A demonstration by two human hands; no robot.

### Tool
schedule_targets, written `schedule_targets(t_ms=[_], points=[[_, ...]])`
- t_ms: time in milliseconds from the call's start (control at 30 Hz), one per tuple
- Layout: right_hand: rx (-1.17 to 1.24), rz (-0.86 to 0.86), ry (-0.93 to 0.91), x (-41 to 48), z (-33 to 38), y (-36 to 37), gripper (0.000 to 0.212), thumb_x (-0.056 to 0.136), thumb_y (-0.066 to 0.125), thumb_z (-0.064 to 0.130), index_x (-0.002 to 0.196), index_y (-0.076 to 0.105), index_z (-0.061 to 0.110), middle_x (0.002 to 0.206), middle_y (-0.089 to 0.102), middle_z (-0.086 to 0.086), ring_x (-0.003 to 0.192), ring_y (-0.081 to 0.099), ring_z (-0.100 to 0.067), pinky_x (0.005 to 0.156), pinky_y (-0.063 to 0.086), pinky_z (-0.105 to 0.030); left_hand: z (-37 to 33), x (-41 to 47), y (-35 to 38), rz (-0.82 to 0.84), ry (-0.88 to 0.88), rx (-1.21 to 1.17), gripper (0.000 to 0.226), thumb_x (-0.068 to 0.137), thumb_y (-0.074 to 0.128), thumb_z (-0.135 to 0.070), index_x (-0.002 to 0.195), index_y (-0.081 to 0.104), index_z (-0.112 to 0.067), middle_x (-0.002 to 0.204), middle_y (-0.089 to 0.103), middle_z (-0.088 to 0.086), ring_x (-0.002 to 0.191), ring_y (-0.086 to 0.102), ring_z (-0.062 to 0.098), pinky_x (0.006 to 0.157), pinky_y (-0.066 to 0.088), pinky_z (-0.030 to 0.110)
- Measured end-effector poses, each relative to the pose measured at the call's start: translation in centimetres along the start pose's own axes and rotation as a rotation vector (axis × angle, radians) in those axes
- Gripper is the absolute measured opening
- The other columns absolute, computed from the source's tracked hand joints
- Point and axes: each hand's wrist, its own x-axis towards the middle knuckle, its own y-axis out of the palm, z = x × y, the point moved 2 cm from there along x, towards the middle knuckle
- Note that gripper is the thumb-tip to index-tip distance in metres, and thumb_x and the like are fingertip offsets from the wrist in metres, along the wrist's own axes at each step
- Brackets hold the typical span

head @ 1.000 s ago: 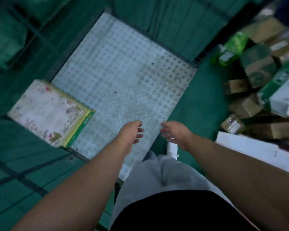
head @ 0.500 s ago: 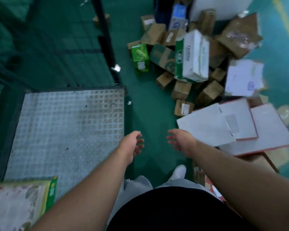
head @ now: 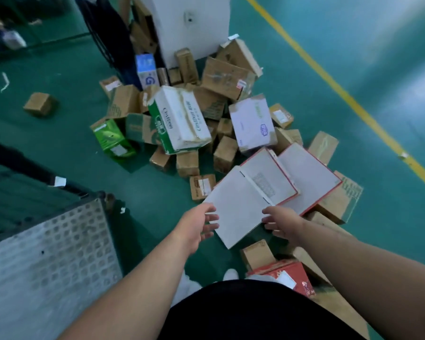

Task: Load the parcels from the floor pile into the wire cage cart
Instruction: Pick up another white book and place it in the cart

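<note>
The scene is dimly and evenly lit, under a cool green-blue cast. A pale glare is thrown across the glossy green painted floor [head: 390, 57] at the upper right. Soft shadows are cast beneath the heaped brown cardboard parcels [head: 227, 77]. Slight motion blur is spread throughout, and the outer edges are softened and stretched by the wide lens.

A yellow line [head: 329, 79] crosses the green floor [head: 59, 69] well beyond the right hand [head: 284, 223]. A white column [head: 189, 25] stands far ahead of it. A white shoe [head: 231, 274] shows below the left hand [head: 194, 227], nearer the body.
</note>
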Motion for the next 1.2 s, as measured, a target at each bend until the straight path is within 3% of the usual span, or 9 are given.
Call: schedule_targets(t_ms=[67,267,433,500,633,800,900,1033,1200], points=[[0.072,-0.024,0.015,1.3,-0.1,-1.1,0.033,0.104,0.055,0.028,0.132,0.057,0.011,0.127,0.066,-0.011,0.111,0.064,-0.026,0.085,0.050,-0.035,-1.1,1.1,0.8,0.005,-0.027,0.075,0.028,0.096,0.058,-0.036,0.111,0.069,-0.015,0.104,0.071,0.005,0.087,0.067,0.022,0.074,0.051,0.034],[0.265,-0.081,0.105,4.9,-0.7,-0.6,0.026,0.098,0.060,0.033,0.115,0.068,0.013,0.114,0.073,-0.008,0.082,0.065,-0.018,0.068,0.047,-0.031,-5.8,7.2,1.3,0.047,-0.105,0.305,0.031,0.097,0.057,-0.036,0.115,0.068,-0.013,0.102,0.069,0.005,0.090,0.065,0.024,0.078,0.050,0.036],[0.339,-0.156,0.162,6.0,1.5,-0.8,0.026,0.100,0.056,0.028,0.121,0.063,0.014,0.114,0.070,-0.008,0.105,0.066,-0.025,0.099,0.052,-0.044,-12.3,14.1,2.2,0.075,-0.115,0.480,0.023,0.099,0.054,-0.033,0.107,0.066,-0.014,0.105,0.069,0.007,0.089,0.065,0.024,0.069,0.046,0.033],[0.404,-0.186,0.178,6.4,2.7,-0.9,0.025,0.101,0.055,0.026,0.123,0.061,0.015,0.116,0.069,-0.008,0.109,0.065,-0.026,0.104,0.050,-0.047,-15.0,16.6,2.9,0.100,-0.100,0.553,0.023,0.099,0.054,-0.032,0.107,0.065,-0.014,0.105,0.069,0.007,0.086,0.065,0.023,0.067,0.046,0.033],[0.547,-0.258,0.216,7.5,4.6,-0.5,0.027,0.102,0.053,0.026,0.124,0.063,0.014,0.118,0.070,-0.009,0.111,0.065,-0.027,0.089,0.051,-0.035,-19.8,20.6,5.2,0.122,-0.104,0.662,0.021,0.097,0.054,-0.030,0.103,0.063,-0.013,0.102,0.066,0.008,0.079,0.060,0.021,0.065,0.046,0.030],[0.708,-0.248,0.293,9.7,4.8,0.9,0.025,0.099,0.059,0.031,0.115,0.068,0.013,0.105,0.071,-0.007,0.084,0.062,-0.018,0.073,0.045,-0.031,-22.5,23.5,8.5,0.127,-0.118,0.797,0.022,0.097,0.054,-0.031,0.103,0.067,-0.014,0.107,0.069,0.005,0.090,0.063,0.022,0.077,0.051,0.034],[0.739,-0.249,0.321,12.7,3.4,1.2,0.023,0.099,0.058,0.028,0.112,0.068,0.013,0.101,0.069,-0.007,0.080,0.062,-0.019,0.075,0.046,-0.033,-21.4,26.0,10.3,0.145,-0.134,0.834,0.026,0.100,0.053,-0.032,0.111,0.065,-0.012,0.110,0.069,0.007,0.088,0.064,0.022,0.079,0.051,0.036],[0.749,-0.178,0.385,18.0,1.4,1.1,0.019,0.102,0.054,0.028,0.114,0.063,0.017,0.098,0.067,-0.004,0.079,0.061,-0.015,0.077,0.046,-0.031,-18.1,30.2,11.5,0.190,-0.207,0.909,0.021,0.099,0.052,-0.036,0.098,0.061,-0.016,0.104,0.062,0.011,0.070,0.059,0.019,0.062,0.046,0.029],[0.746,-0.124,0.446,26.2,-1.2,-1.0,0.017,0.101,0.053,0.027,0.112,0.063,0.017,0.092,0.067,0.000,0.076,0.061,-0.014,0.063,0.041,-0.029,-14.1,37.5,12.5,0.112,-0.292,1.004,0.032,0.102,0.051,-0.035,0.121,0.063,-0.013,0.116,0.069,0.004,0.088,0.064,0.019,0.067,0.048,0.030]])
